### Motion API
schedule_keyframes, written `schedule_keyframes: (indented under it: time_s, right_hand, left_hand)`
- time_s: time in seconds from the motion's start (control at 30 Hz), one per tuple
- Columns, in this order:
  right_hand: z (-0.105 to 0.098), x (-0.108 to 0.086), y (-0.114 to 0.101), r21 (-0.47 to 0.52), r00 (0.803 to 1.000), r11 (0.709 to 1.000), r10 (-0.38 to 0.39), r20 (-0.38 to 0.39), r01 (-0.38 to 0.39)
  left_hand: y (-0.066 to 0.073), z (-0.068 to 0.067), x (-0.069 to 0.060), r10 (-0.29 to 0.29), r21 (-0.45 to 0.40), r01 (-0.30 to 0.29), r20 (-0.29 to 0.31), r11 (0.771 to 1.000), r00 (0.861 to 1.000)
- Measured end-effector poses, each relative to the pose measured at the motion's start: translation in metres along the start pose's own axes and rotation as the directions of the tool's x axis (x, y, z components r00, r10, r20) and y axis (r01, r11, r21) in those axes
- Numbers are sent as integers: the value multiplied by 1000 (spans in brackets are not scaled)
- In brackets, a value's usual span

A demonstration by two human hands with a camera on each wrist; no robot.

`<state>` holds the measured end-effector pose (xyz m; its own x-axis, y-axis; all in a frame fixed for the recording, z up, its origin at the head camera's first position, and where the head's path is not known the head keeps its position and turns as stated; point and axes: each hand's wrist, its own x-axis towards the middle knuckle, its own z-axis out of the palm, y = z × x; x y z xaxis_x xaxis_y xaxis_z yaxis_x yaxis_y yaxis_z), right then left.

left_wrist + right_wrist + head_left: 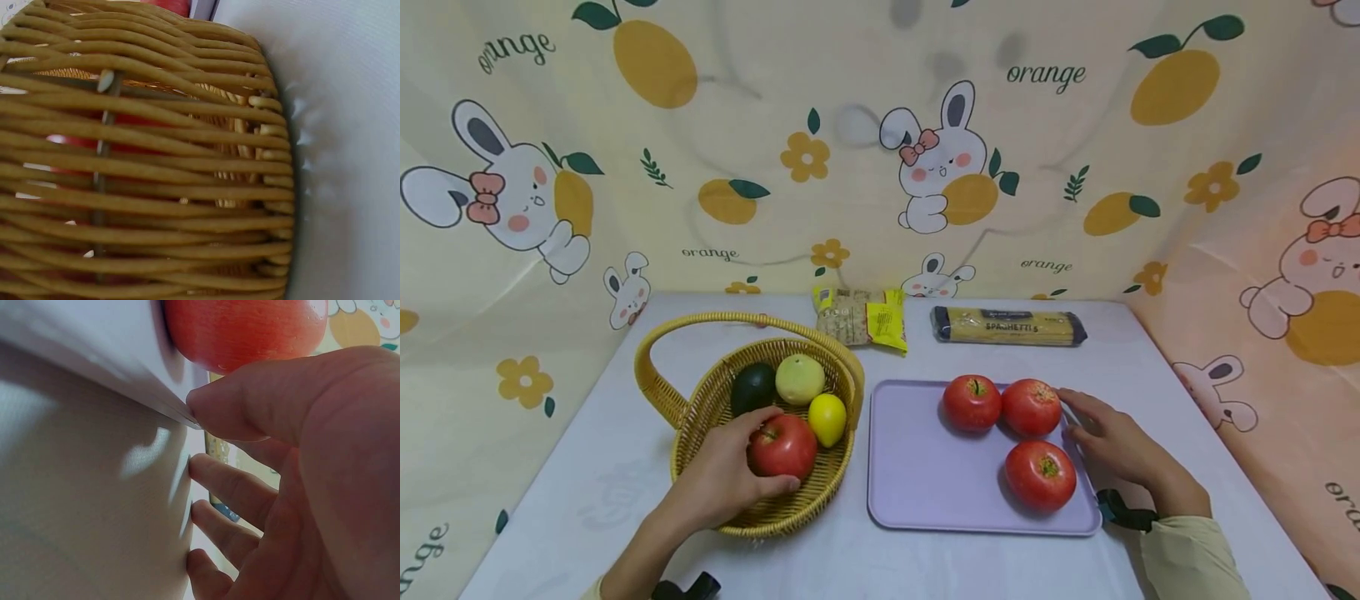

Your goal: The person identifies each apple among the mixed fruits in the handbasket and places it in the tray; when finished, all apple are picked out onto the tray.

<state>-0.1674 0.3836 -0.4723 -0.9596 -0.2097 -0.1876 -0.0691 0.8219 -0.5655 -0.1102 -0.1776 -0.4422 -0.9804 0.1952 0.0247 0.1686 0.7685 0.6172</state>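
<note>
In the head view my left hand (718,475) holds a red apple (784,447) inside a wicker basket (842,492), thumb on its near side and fingers over its far left. A dark avocado (753,388), a pale green round fruit (800,379) and a yellow lemon (827,420) lie around it. The basket's weave (144,181) hides that hand in the left wrist view. My right hand (1116,442) rests at the right side of a lilac tray (925,492), its thumb touching the rim in the right wrist view. Three red apples (1041,476) sit on the tray.
Behind the basket's arched handle (658,375) lies a yellow snack packet (861,319). A spaghetti pack (1009,327) lies behind the tray. The white table (602,508) meets a patterned cloth backdrop (850,208) at the rear and sides.
</note>
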Motion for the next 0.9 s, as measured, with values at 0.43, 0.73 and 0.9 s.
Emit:
schedule_keyframes:
  time_s: [0.43,0.73,0.9]
  right_hand:
    - [0,0,0,-1,1000,1000,7,0,-7]
    - [0,-1,-2,2,1000,1000,12,0,-12]
    - [0,-1,-2,5,1000,1000,16,-2,-16]
  left_hand:
    - [1,-4,-5,72,-38,-75,-96,996,993]
    - [-5,-6,-9,147,-178,-171,-140,969,979]
    - [-7,-10,-11,208,-334,-236,-119,913,971]
